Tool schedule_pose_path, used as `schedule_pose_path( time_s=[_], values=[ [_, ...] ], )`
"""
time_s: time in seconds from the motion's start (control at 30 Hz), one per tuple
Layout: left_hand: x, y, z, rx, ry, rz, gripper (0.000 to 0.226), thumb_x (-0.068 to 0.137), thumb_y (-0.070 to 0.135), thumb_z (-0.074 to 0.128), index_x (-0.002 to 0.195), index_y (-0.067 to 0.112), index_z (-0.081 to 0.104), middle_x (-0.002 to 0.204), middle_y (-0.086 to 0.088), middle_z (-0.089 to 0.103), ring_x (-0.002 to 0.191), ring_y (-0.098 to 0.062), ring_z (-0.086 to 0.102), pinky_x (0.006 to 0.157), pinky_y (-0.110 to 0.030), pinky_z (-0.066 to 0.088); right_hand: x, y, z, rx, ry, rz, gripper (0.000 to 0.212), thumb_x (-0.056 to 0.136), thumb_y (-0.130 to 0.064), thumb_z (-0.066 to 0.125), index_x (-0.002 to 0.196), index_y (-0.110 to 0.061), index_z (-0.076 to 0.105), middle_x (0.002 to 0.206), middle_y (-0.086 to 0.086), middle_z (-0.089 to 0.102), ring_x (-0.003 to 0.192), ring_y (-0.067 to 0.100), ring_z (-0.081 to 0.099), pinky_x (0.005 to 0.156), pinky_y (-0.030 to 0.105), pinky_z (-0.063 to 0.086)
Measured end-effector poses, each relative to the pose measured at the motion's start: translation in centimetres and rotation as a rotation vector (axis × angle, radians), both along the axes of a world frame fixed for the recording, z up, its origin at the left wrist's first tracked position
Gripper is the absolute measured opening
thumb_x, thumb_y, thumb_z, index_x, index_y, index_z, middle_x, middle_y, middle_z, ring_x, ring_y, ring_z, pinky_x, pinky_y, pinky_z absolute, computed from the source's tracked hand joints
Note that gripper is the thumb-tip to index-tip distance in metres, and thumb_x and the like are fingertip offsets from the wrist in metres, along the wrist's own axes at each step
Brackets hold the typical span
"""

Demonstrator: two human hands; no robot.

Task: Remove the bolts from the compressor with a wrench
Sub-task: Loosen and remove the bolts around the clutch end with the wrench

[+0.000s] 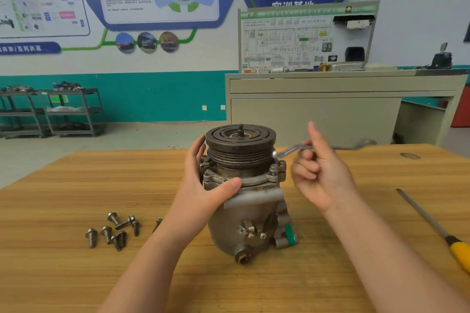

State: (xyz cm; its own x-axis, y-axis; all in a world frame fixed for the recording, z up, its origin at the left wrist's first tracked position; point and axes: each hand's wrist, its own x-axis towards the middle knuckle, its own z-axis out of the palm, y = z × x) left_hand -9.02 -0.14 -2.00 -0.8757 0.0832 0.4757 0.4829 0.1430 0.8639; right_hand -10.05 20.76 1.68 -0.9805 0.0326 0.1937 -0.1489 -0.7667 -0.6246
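A grey metal compressor [250, 208] stands upright on the wooden table [63, 274], its dark grooved pulley on top. My left hand [203, 185] grips its left side just under the pulley, thumb across the front flange. My right hand [321, 173] is to the right of the pulley, holding a blurred silver wrench [290, 150] whose near end sits above a bolt [273, 169] on the right flange. Several loose bolts [112, 231] lie on the table to the left of the compressor.
A screwdriver with a yellow handle [437, 229] lies at the right edge of the table. Beyond the table stand a beige cabinet [318, 114] with a wiring display board and, at far left, dark metal shelving carts [68, 112].
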Motion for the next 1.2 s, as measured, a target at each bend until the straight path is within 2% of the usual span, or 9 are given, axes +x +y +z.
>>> schedule_pose_path(
  time_s=[0.1,0.3,0.53,0.67,0.8,0.9,1.03,1.1,1.2],
  values=[
    [-0.2,0.1,-0.3,0.019,0.014,-0.002,0.089,0.063,0.051,0.076,0.132,0.063,0.022,0.126,0.044,0.037,0.104,0.030,0.044,0.073,0.004,0.040,0.9,1.1,0.7,0.006,0.120,-0.198,0.028,0.081,-0.028,0.071,0.060,-0.019,0.054,0.047,-0.005,0.050,0.031,0.003,0.037,0.031,0.015,0.028],
    [0.0,0.6,-0.7,0.035,0.021,0.063,0.092,0.067,0.048,0.071,0.141,0.056,0.017,0.142,0.024,0.037,0.107,0.030,0.041,0.083,-0.005,0.037,3.3,0.1,1.0,0.688,0.495,-0.807,0.040,0.091,-0.015,0.060,0.053,-0.015,0.045,0.045,0.009,0.054,0.031,0.011,0.045,0.039,0.019,0.036],
    [0.1,0.7,-0.7,0.021,0.024,0.076,0.093,0.069,0.048,0.071,0.145,0.051,0.017,0.147,0.018,0.038,0.118,0.014,0.047,0.096,-0.016,0.039,4.6,-2.4,-0.5,0.944,0.787,-1.090,0.043,0.097,-0.015,0.051,0.056,-0.007,0.043,0.044,0.003,0.046,0.040,0.011,0.048,0.039,0.033,0.039],
    [0.3,0.8,-0.8,0.018,0.026,0.085,0.093,0.070,0.047,0.071,0.146,0.049,0.017,0.145,0.018,0.038,0.114,0.020,0.045,0.092,-0.012,0.040,5.3,-3.5,-0.7,1.019,0.911,-1.241,0.037,0.096,-0.010,0.051,0.066,-0.022,0.034,0.053,-0.012,0.031,0.047,0.008,0.031,0.044,0.011,0.026],
    [0.2,0.8,-0.8,0.013,0.018,0.081,0.093,0.070,0.047,0.070,0.147,0.047,0.017,0.145,0.018,0.039,0.112,0.021,0.046,0.087,-0.006,0.041,4.9,-2.9,-0.3,0.983,0.858,-1.043,0.038,0.090,-0.013,0.054,0.063,-0.027,0.032,0.049,-0.010,0.026,0.046,-0.002,0.034,0.046,0.006,0.024],
    [0.3,0.8,-0.8,0.017,0.015,0.077,0.092,0.071,0.048,0.070,0.147,0.047,0.018,0.143,0.021,0.039,0.109,0.024,0.046,0.086,-0.006,0.041,3.5,-0.5,1.1,0.819,0.629,-0.530,0.035,0.082,-0.017,0.066,0.057,-0.023,0.042,0.044,0.000,0.041,0.036,0.003,0.038,0.040,0.014,0.032],
    [0.4,0.8,-0.8,0.018,0.008,0.084,0.092,0.070,0.051,0.069,0.146,0.049,0.018,0.132,0.034,0.040,0.105,0.028,0.044,0.087,-0.011,0.037,1.6,1.3,1.3,0.416,0.191,0.014,0.030,0.075,-0.012,0.070,0.053,-0.022,0.051,0.043,-0.001,0.046,0.030,0.004,0.036,0.032,0.013,0.027],
    [0.4,0.8,-0.8,0.022,-0.003,0.089,0.092,0.070,0.051,0.069,0.146,0.049,0.018,0.138,0.027,0.041,0.109,0.025,0.044,0.089,-0.013,0.038,1.1,1.0,0.5,0.249,0.057,0.118,0.022,0.073,-0.016,0.070,0.061,-0.018,0.052,0.045,-0.003,0.047,0.031,0.003,0.036,0.030,0.014,0.028],
    [0.5,0.8,-0.8,0.031,-0.010,0.092,0.092,0.069,0.052,0.069,0.146,0.050,0.018,0.144,0.022,0.038,0.116,0.018,0.045,0.091,-0.014,0.038,1.2,1.3,0.6,0.053,0.005,0.041,0.023,0.074,-0.017,0.072,0.066,-0.019,0.051,0.046,-0.005,0.046,0.031,0.002,0.035,0.030,0.014,0.027]
  ],
)
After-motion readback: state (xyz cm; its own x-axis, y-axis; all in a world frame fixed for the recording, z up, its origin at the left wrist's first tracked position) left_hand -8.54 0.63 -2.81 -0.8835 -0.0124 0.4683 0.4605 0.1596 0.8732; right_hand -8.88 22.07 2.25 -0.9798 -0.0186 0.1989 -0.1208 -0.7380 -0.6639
